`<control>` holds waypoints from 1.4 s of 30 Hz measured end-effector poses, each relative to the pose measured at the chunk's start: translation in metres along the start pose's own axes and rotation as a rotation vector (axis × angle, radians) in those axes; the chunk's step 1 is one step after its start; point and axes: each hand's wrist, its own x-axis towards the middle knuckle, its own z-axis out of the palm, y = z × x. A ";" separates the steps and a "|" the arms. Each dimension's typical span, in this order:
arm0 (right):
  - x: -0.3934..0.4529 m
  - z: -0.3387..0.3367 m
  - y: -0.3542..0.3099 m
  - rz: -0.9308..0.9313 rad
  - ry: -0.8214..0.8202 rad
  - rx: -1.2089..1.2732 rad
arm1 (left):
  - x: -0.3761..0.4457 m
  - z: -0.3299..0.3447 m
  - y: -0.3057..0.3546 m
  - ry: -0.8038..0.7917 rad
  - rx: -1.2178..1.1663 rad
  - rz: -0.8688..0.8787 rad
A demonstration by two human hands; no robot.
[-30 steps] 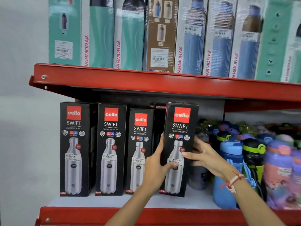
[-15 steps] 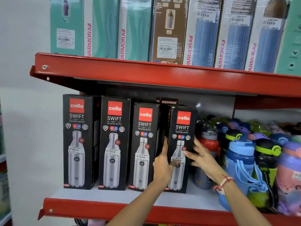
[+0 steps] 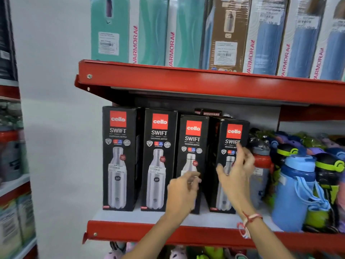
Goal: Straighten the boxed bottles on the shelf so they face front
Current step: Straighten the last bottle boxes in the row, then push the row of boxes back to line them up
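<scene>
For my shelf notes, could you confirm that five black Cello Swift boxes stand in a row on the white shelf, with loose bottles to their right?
Not quite: the head view shows four, not five. The first box, second box, third box and fourth box stand in a row on the white shelf, with loose bottles to their right.

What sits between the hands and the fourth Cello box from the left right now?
Nothing visible. The right hand hovers open directly in front of the fourth Cello box, and the left hand is in front of the third box beside it. The red-capped bottle stands just right of the box, not in front.
</scene>
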 end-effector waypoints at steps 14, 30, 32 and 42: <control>-0.132 0.137 -0.134 0.193 -0.803 0.344 | -0.030 -0.175 -0.100 0.327 0.012 -0.212; -0.151 0.129 -0.135 0.272 -0.782 0.524 | -0.053 -0.228 -0.102 -0.106 -0.346 -0.336; -0.155 0.123 -0.135 0.266 -0.781 0.505 | -0.061 -0.230 -0.098 -0.112 -0.331 -0.329; -0.167 0.105 -0.135 0.242 -0.761 0.465 | -0.075 -0.231 -0.093 -0.086 -0.181 -0.280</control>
